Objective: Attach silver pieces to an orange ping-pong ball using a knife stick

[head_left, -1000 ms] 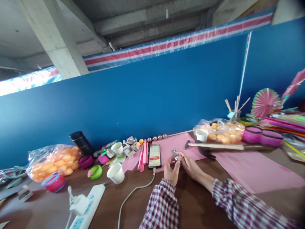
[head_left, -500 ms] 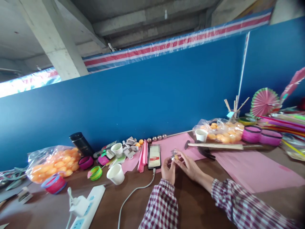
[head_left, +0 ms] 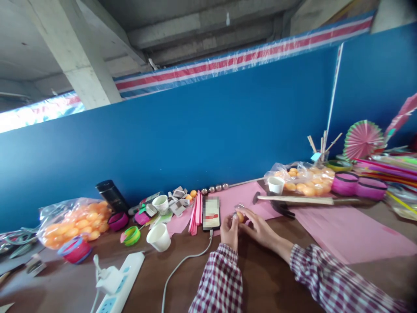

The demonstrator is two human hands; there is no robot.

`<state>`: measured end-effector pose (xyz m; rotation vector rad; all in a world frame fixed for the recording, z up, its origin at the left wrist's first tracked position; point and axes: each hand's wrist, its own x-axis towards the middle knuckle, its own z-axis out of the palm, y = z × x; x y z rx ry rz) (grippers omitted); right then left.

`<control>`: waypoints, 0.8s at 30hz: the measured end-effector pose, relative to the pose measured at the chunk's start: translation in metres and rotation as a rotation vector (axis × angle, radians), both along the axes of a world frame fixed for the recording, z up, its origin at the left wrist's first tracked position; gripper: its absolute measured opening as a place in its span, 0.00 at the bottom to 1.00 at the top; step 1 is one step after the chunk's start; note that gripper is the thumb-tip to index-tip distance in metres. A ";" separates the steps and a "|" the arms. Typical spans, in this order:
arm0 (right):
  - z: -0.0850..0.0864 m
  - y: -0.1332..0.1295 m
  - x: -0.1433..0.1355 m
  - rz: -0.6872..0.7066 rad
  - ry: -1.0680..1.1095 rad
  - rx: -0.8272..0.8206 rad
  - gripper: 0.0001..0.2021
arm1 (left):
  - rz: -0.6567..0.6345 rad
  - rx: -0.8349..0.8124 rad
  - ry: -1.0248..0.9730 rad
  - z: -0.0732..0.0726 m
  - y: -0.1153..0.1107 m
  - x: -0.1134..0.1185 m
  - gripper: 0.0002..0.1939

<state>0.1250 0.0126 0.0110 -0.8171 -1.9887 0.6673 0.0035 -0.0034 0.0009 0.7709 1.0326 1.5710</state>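
In the head view, my left hand (head_left: 230,231) and my right hand (head_left: 259,228) meet over the table just right of the phone. A small orange ball (head_left: 240,217) sits between the fingertips of both, partly covered by them. My left fingers are bent in against its left side, while the right fingers curl over from the other side. Something shiny and silvery (head_left: 239,206) shows at and just beyond the fingertips; its kind is too small to make out. Under and behind the hands lies a pink paper sheet (head_left: 233,194).
A phone (head_left: 211,219) with a charging cable stands left of my hands. A hammer (head_left: 296,199) lies to the right. White cups (head_left: 158,238), a power strip (head_left: 123,282), bags of orange balls (head_left: 78,224), and several metal balls (head_left: 218,188) are around. A blue partition (head_left: 195,130) rises behind.
The orange ball shows more between the fingertips than before, and my right fingers have shifted slightly around it. The wrists have stayed nearly in place.
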 end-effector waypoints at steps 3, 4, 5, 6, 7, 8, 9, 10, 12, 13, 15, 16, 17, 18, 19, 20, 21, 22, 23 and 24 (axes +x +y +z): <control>-0.003 0.001 0.000 -0.020 -0.024 -0.010 0.20 | -0.020 -0.009 0.031 0.003 -0.002 0.001 0.20; -0.003 0.001 0.000 -0.028 -0.029 -0.013 0.20 | -0.036 -0.003 0.037 0.004 -0.002 0.001 0.20; -0.003 0.002 0.001 -0.037 -0.031 -0.016 0.21 | -0.050 0.002 0.041 0.005 -0.003 0.001 0.20; -0.003 0.002 0.001 -0.044 -0.030 -0.018 0.21 | -0.064 0.003 0.042 0.005 -0.004 0.001 0.20; -0.004 0.002 0.001 -0.050 -0.029 -0.019 0.21 | -0.073 0.002 0.043 0.006 -0.004 0.002 0.20; -0.004 0.002 0.001 -0.053 -0.028 -0.020 0.21 | -0.080 0.000 0.045 0.006 -0.004 0.002 0.20; -0.004 0.002 0.002 -0.054 -0.030 -0.020 0.21 | -0.079 0.001 0.047 0.006 -0.005 0.002 0.20; -0.004 0.002 0.002 -0.052 -0.033 -0.020 0.21 | -0.072 0.004 0.046 0.005 -0.004 0.002 0.20; -0.003 0.002 0.002 -0.044 -0.043 -0.017 0.21 | -0.058 0.014 0.044 0.003 -0.004 0.001 0.20; -0.003 0.002 0.002 -0.043 -0.047 -0.014 0.20 | -0.049 0.019 0.046 0.001 -0.003 0.001 0.20; -0.001 0.001 0.002 -0.041 -0.051 -0.009 0.19 | -0.035 0.017 0.066 -0.001 -0.002 0.001 0.20; 0.000 0.000 0.002 -0.043 -0.052 -0.009 0.19 | -0.029 0.015 0.083 -0.002 -0.002 0.000 0.20; 0.001 -0.001 0.001 -0.046 -0.051 -0.011 0.19 | -0.020 0.018 0.102 -0.003 -0.001 0.000 0.20; 0.002 -0.002 0.001 -0.050 -0.046 -0.015 0.19 | -0.006 0.024 0.122 -0.003 -0.001 0.000 0.20; 0.003 -0.002 0.000 -0.058 -0.036 -0.018 0.19 | 0.007 0.032 0.142 -0.003 0.000 0.001 0.19; 0.003 -0.002 0.000 -0.064 -0.024 -0.020 0.19 | 0.023 0.045 0.162 -0.003 0.000 0.001 0.19; 0.004 -0.003 -0.001 -0.069 -0.012 -0.021 0.19 | 0.037 0.059 0.179 -0.003 0.000 0.001 0.19; 0.004 -0.003 -0.001 -0.070 -0.005 -0.020 0.20 | 0.047 0.072 0.194 -0.003 0.000 0.001 0.19; 0.004 -0.002 -0.002 -0.068 -0.003 -0.020 0.21 | 0.049 0.085 0.210 -0.003 0.000 0.001 0.19; 0.003 -0.002 -0.002 -0.067 -0.006 -0.020 0.21 | 0.046 0.097 0.229 -0.003 0.000 0.001 0.19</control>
